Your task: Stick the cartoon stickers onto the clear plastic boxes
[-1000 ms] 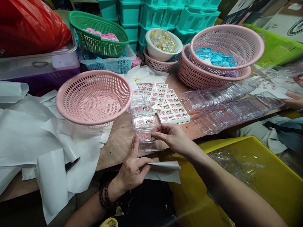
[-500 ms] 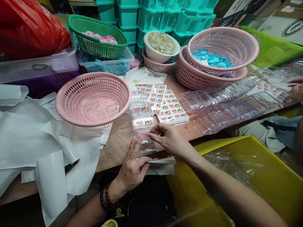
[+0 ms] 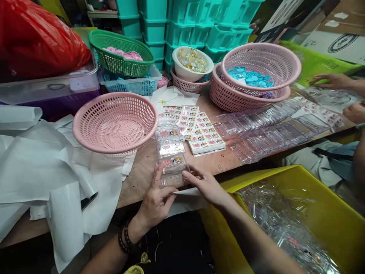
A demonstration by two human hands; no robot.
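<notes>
My left hand point(image 3: 155, 199) pinches a white sticker sheet point(image 3: 186, 203) between thumb and forefinger at the table's front edge. Its other fingers rest against the left side of a clear plastic case point(image 3: 171, 179). This case bears a pink-lettered cartoon sticker point(image 3: 173, 161). At the case's right edge, my right hand point(image 3: 207, 186) is closed with thumb and fingers on the plastic. Behind it, more clear cases with the same stickers run in an overlapping row point(image 3: 168, 134). A stack of sticker sheets point(image 3: 209, 140) lies just right of that row.
A pink basket point(image 3: 116, 99) stands on the left beside crumpled white paper point(image 3: 31, 160). Overlapping clear cases point(image 3: 265, 139) cover the table's right part. Below sits a yellow bin point(image 3: 322, 198) of plastic cases. Another person's hands point(image 3: 332, 82) work at far right.
The sticker once near my right fingertips now lies on the front case. My right hand has dropped to that case's right edge. Another person's hand has come further into view.
</notes>
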